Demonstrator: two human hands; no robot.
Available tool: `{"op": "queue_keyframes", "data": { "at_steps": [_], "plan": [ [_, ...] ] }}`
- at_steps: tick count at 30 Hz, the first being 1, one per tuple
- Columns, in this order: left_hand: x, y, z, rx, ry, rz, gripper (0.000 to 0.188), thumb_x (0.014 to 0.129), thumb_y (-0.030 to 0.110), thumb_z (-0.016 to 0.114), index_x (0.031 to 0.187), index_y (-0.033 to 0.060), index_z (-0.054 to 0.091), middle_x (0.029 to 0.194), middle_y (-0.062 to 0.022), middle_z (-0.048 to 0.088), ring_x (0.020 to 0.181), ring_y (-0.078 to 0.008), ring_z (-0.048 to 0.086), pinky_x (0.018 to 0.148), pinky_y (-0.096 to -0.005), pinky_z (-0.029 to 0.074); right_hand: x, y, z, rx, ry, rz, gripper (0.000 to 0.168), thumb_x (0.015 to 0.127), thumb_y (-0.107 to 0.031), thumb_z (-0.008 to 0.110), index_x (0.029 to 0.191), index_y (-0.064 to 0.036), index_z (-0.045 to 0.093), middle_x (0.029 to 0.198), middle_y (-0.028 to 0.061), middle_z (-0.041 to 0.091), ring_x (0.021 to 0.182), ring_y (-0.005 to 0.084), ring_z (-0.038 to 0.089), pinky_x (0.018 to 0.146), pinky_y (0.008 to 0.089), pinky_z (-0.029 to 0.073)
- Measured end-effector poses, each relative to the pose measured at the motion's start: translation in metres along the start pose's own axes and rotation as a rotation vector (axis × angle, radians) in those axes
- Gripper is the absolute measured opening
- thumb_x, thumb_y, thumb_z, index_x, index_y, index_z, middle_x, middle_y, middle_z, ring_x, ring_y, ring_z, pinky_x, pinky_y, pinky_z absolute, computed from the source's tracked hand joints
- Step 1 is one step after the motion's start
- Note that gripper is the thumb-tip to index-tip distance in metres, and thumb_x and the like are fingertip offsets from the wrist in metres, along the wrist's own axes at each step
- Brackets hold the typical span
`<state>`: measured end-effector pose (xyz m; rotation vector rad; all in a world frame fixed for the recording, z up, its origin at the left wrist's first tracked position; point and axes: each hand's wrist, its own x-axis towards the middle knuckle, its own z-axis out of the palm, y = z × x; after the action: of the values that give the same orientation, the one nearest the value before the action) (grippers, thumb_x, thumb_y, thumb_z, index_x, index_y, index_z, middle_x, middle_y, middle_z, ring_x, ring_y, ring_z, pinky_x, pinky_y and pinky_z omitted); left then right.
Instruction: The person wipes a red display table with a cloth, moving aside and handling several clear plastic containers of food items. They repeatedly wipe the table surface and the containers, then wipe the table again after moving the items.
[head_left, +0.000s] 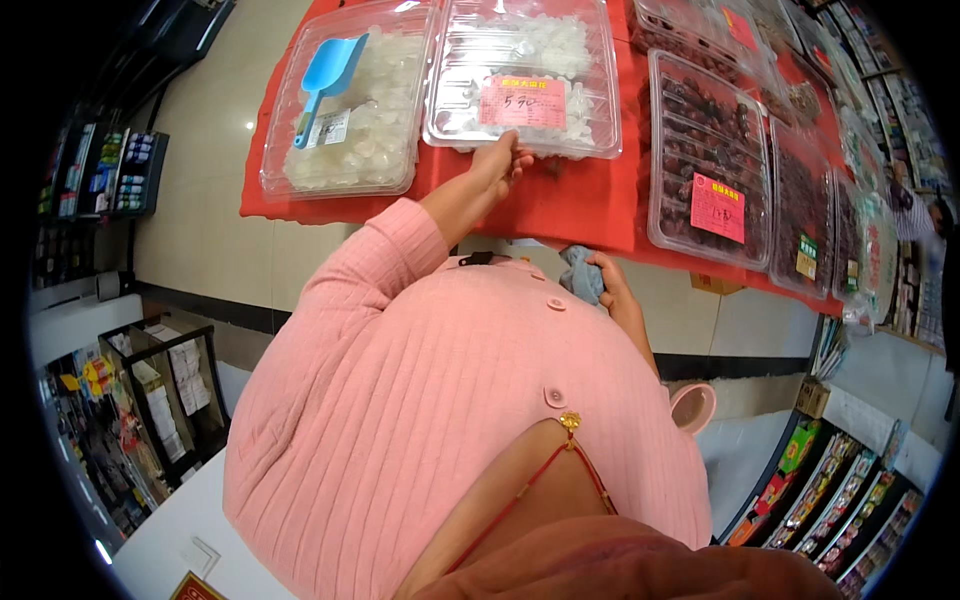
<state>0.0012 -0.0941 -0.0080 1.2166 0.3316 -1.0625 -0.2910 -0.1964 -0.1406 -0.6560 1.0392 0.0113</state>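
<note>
My left hand (501, 161) is at the front rim of a clear plastic container (455, 97), thumb on top and fingers curled below the edge. White lumps, like rock sugar, fill this container, and a pink label (523, 102) with writing lies on its lid. Lower and to the right, close to my body, my right hand (616, 283) grips a crumpled grey-blue cloth (583, 276). Left of the middle container lies another clear container (360, 169) of paler yellowish lumps. A blue plastic scoop (330, 67) rests on its lid.
A red cloth (562, 202) covers the display table. Containers of dark red dates (705, 142) and other dark dried goods (802, 202) stand on the right. Stocked shelves (825, 495) line both sides. A pink bucket-like vessel (693, 409) stands behind on the right; a person (911, 210) is at far right.
</note>
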Motion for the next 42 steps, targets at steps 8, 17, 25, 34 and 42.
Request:
{"op": "queue_keyframes", "data": {
  "at_steps": [8,17,25,34,42],
  "plan": [
    [-0.045,-0.028,-0.039,0.016,-0.052,-0.101,0.023,0.094,0.03,0.053,0.093,0.0069,0.055,0.084,-0.0052,0.064,0.061,-0.0094,0.058,0.046,-0.0195,0.043,-0.024,0.019,0.033,0.061,-0.046,-0.032,0.019,0.078,-0.008,0.055,0.096,-0.002,0.061,0.085,0.0078,0.062,0.074,0.02,0.062,0.068,0.0327,0.053],
    [-0.046,-0.041,-0.045,0.098,-0.118,-0.094,0.026,0.093,0.033,0.054,0.097,0.0067,0.056,0.087,-0.0046,0.066,0.061,-0.0074,0.057,0.045,-0.0182,0.042,-0.079,0.036,0.067,0.043,0.037,-0.069,0.028,0.08,-0.007,0.054,0.106,0.0,0.06,0.093,0.0101,0.064,0.076,0.0202,0.064,0.068,0.0335,0.054],
    [-0.044,-0.049,-0.049,0.049,-0.142,-0.002,0.031,0.092,0.037,0.057,0.105,0.0087,0.054,0.09,-0.0051,0.065,0.061,-0.0075,0.055,0.047,-0.0196,0.04,-0.097,0.07,0.042,0.162,0.173,-0.008,0.011,0.079,-0.011,0.057,0.086,-0.004,0.06,0.081,0.0076,0.062,0.071,0.0195,0.062,0.063,0.0353,0.053],
    [-0.035,-0.06,-0.04,0.009,-0.033,0.01,0.03,0.091,0.038,0.056,0.101,0.0099,0.054,0.084,-0.004,0.065,0.06,-0.0093,0.055,0.045,-0.0211,0.039,-0.105,0.031,-0.036,0.448,0.026,-0.272,0.04,0.093,-0.037,0.049,0.105,-0.001,0.062,0.095,0.0119,0.067,0.081,0.023,0.066,0.074,0.0383,0.055],
    [-0.041,-0.084,-0.025,-0.27,0.107,0.1,0.036,0.084,0.048,0.063,0.093,0.0143,0.055,0.081,0.0012,0.06,0.065,-0.0099,0.056,0.05,-0.0208,0.041,-0.142,-0.104,-0.146,0.383,-0.08,-0.496,0.06,0.09,-0.055,0.047,0.109,0.001,0.059,0.099,0.0141,0.066,0.079,0.0251,0.066,0.07,0.0376,0.055]
  ]
}}
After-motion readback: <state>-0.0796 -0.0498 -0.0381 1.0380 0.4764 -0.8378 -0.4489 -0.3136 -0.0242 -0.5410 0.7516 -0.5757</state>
